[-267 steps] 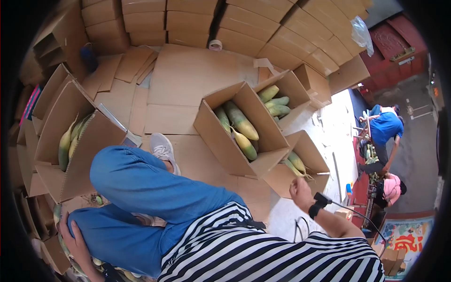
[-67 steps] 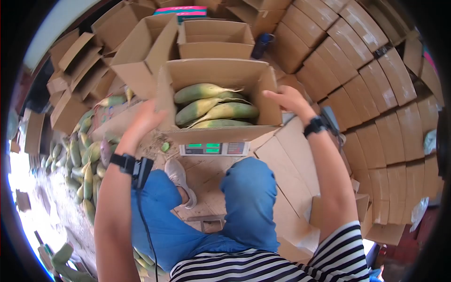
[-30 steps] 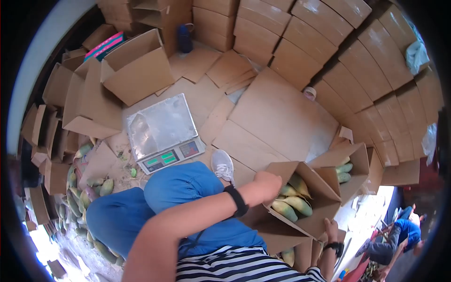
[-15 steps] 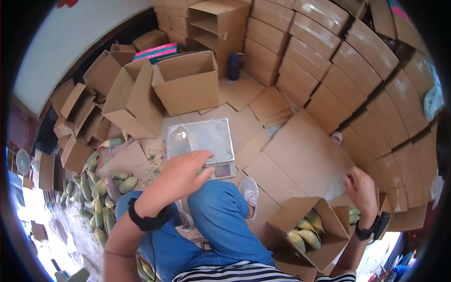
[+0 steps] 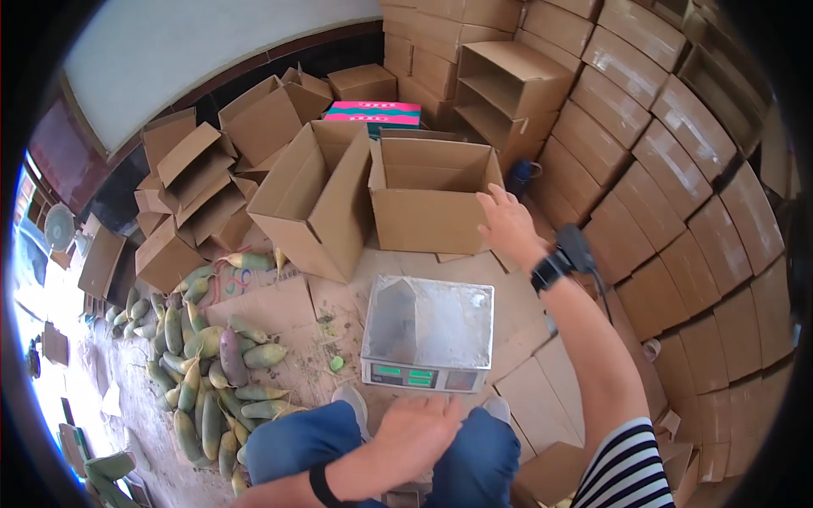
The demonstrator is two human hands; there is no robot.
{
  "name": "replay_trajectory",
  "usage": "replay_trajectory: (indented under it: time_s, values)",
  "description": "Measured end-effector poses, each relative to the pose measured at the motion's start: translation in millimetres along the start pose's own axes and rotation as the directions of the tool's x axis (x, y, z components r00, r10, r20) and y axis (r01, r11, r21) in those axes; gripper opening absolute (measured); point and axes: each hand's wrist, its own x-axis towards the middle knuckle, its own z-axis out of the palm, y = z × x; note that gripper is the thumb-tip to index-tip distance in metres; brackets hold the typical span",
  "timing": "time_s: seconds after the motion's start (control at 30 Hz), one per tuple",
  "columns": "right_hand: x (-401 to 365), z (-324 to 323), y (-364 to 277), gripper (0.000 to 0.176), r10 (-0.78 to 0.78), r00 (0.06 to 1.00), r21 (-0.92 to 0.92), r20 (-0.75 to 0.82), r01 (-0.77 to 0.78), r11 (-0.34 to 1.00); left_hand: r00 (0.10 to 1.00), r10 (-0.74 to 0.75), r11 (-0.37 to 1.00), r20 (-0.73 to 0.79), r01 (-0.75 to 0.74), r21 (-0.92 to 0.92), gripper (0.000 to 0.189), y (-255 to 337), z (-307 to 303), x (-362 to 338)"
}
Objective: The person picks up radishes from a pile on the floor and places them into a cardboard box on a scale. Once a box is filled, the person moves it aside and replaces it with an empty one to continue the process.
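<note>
My right hand (image 5: pixel 511 224) reaches forward with its fingers apart, at the right edge of an open cardboard box (image 5: pixel 434 222). Whether the fingertips touch the box is hard to tell. Low in front of me, my left hand (image 5: pixel 419 430) hovers over my knees, its fingers loosely bent and nothing visible in them. Just beyond it stands a flat weighing scale (image 5: pixel 428 326) with a dusty metal plate and lit green displays; nothing lies on the plate. Another open cardboard box (image 5: pixel 309 199) leans beside the first one.
Many green radishes (image 5: pixel 203 343), with one purple radish (image 5: pixel 232 356) among them, lie on the floor at left. Stacked cartons (image 5: pixel 648 182) wall off the right side. Empty boxes (image 5: pixel 190 182) pile up at back left. A dark blue bottle (image 5: pixel 518 179) stands behind my right hand.
My right hand has moved from beside the radish-filled box at lower right to the open box ahead. My left hand has drawn back from the scale's front edge. The view has turned left.
</note>
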Motion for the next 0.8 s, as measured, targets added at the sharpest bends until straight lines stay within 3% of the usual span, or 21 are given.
replay_trajectory:
  time_s: [0.13, 0.2, 0.4, 0.47, 0.5, 0.53, 0.63, 0.7, 0.8]
  values:
    - [64.1, 68.0, -10.0, 0.062, -0.023, 0.996, -0.104, -0.090, 0.014, 0.995, 0.999, -0.039, 0.994, -0.021, 0.041, 0.101, 0.032, -7.4, -4.3, -3.7]
    - [79.2, 91.5, -8.4, 0.064, -0.034, 0.992, -0.134, -0.118, 0.018, 0.991, 0.988, -0.110, 0.982, -0.107, 0.124, 0.140, 0.035, -1.7, 2.5, -4.4]
    - [73.1, 139.3, -7.9, 0.056, 0.034, 0.998, -0.135, 0.048, -0.027, 0.990, 0.982, -0.103, 0.975, -0.158, 0.132, 0.181, 0.030, -15.1, 0.6, -9.1]
    - [61.2, 148.7, -10.6, 0.047, 0.068, 0.973, -0.223, 0.220, -0.018, 0.975, 0.973, -0.097, 0.964, -0.211, 0.145, 0.222, 0.028, -16.2, 0.8, -11.7]
    - [54.6, 155.3, -12.1, 0.034, 0.062, 0.956, -0.269, 0.288, 0.018, 0.963, 0.972, -0.104, 0.964, -0.212, 0.151, 0.220, 0.028, -16.3, -3.2, -12.0]
    - [49.0, 158.9, -10.4, 0.034, 0.058, 0.956, -0.268, 0.289, 0.023, 0.963, 0.984, -0.094, 0.971, -0.152, 0.125, 0.205, 0.029, -16.3, -9.2, -11.8]
    - [39.1, 152.5, -8.3, 0.013, 0.011, 0.966, -0.273, 0.260, 0.063, 0.960, 0.995, -0.091, 0.980, -0.051, 0.099, 0.175, 0.031, -15.9, -3.5, -13.5]
    - [34.0, 126.0, -7.2, 0.012, -0.028, 0.972, -0.288, 0.233, 0.096, 0.953, 0.994, -0.110, 0.983, -0.003, 0.109, 0.144, 0.033, -13.7, 0.8, -18.7]
    - [11.1, 63.1, -13.1, 0.013, -0.099, 0.978, -0.273, 0.181, 0.147, 0.951, 0.995, -0.067, 0.984, -0.078, 0.078, 0.159, 0.036, -14.7, -4.0, -23.0]
